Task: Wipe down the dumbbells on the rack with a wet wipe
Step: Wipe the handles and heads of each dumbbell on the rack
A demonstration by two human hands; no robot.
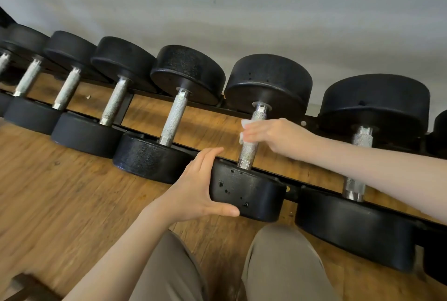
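Observation:
A row of black dumbbells lies across a low black rack (294,190). My right hand (273,137) grips a white wet wipe (246,123) wrapped round the knurled silver handle (249,153) of the dumbbell in the middle. My left hand (196,189) holds that dumbbell's near head (246,194), fingers straight along its left side and thumb under its front edge. The head's top is pitted with small chips. Its far head (268,83) rests against the back rail.
More dumbbells sit on both sides: one close on the left (173,117), a bigger one on the right (358,162). A wooden floor (60,192) lies under the rack, a pale wall (242,5) stands behind. My knees in tan trousers (278,264) are just below.

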